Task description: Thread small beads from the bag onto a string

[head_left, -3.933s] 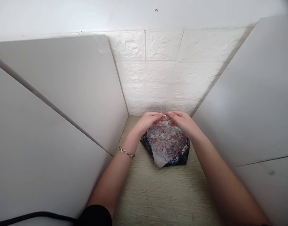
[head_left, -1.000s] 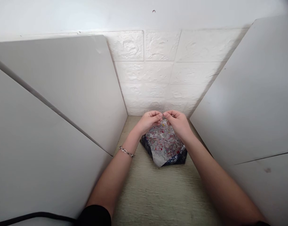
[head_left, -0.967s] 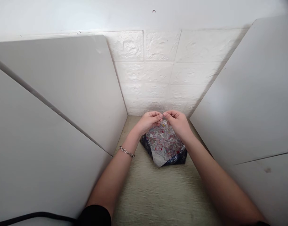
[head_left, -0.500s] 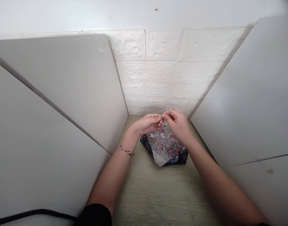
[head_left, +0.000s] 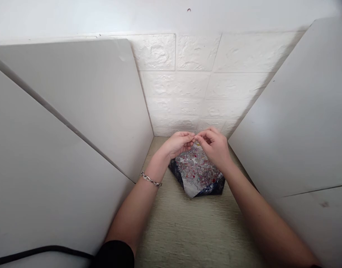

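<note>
My left hand (head_left: 182,144) and my right hand (head_left: 213,144) meet fingertip to fingertip above the far part of a cloth. Both are closed in a pinch, and whatever sits between the fingertips is too small to make out. Beneath them, many small clear, pink and red beads (head_left: 197,167) lie spread over the pale side of the cloth (head_left: 191,189). Its dark blue patterned edges (head_left: 211,189) are folded inward. My hands hide the far part of the cloth.
The cloth rests on a greenish wood-grain tabletop (head_left: 184,230). Grey panels stand at the left (head_left: 84,96) and the right (head_left: 296,111). Behind is a white brick-textured wall (head_left: 187,83). A black cable (head_left: 42,250) runs along the lower left.
The whole view has shifted slightly, so things sit a little further right. Both hands keep their pinch, with the fingertips still close together over the beads.
</note>
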`<state>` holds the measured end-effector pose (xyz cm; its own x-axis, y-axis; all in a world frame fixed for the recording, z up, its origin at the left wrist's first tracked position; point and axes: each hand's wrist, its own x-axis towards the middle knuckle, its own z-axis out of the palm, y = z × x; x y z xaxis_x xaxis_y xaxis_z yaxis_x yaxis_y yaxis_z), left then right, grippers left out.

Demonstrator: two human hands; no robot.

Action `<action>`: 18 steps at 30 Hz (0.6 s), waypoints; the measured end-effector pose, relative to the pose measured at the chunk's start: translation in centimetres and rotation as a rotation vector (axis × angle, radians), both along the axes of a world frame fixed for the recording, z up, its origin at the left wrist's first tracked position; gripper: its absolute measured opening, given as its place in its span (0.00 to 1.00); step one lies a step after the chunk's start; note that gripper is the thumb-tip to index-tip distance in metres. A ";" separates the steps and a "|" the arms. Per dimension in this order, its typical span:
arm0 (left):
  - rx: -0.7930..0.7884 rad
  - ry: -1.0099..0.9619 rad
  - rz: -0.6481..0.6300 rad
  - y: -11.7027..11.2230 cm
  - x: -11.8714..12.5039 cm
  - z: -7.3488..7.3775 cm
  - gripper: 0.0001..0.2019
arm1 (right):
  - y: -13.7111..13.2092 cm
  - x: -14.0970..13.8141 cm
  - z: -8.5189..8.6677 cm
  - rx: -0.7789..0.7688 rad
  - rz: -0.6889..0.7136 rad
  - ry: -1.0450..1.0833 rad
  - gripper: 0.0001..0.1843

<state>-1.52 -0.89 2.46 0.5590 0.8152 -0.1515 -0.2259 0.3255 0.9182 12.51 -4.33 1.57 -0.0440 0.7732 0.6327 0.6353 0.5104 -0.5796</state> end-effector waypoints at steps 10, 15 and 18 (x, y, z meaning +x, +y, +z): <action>0.089 0.059 0.111 0.6 0.6 -1.4 0.10 | 0.4 0.6 -1.1 0.191 0.025 -0.435 0.12; 0.122 0.091 0.180 0.8 0.7 -1.6 0.08 | 0.4 0.5 -1.2 0.253 0.029 -0.441 0.12; 0.156 0.109 0.208 0.8 0.7 -1.3 0.07 | 0.3 0.2 -0.9 0.201 0.015 -0.244 0.12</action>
